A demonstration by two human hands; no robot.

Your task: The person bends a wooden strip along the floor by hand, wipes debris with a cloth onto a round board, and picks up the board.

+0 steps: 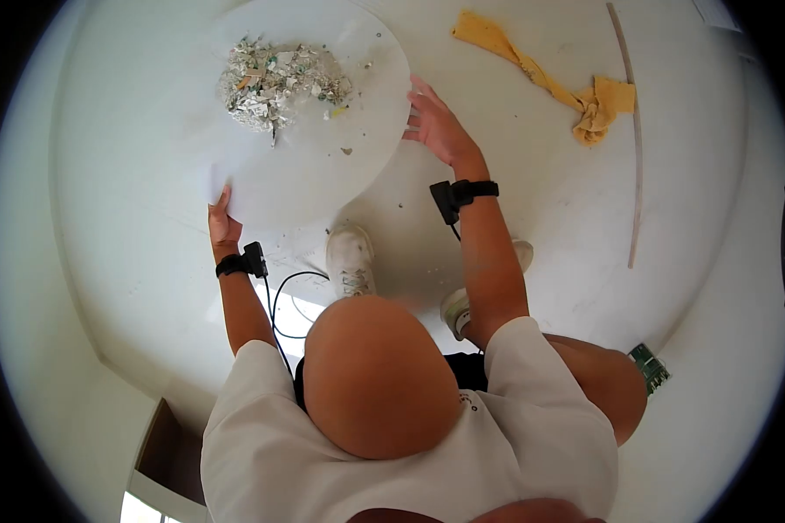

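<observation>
White and round, a flat board (323, 166) lay on the pale floor (515, 227), gripped at both edges. At its seven o'clock rim the left hand (222, 222) curled around the edge; at three o'clock the right hand (436, 126) pressed with fingers spread wide. Shredded debris (279, 83) sat heaped toward eleven o'clock. Well apart, at two o'clock, lay a yellow cloth (576, 91).

— Where do we have the scraps (279, 83)?
— Heaped on the board (323, 166), toward its far left.
— And our hands?
— Left hand (222, 225) at the near edge, right hand (436, 126) at the right edge. The cloth (554, 78) lies right of the board, with the strip (634, 131) further right.
</observation>
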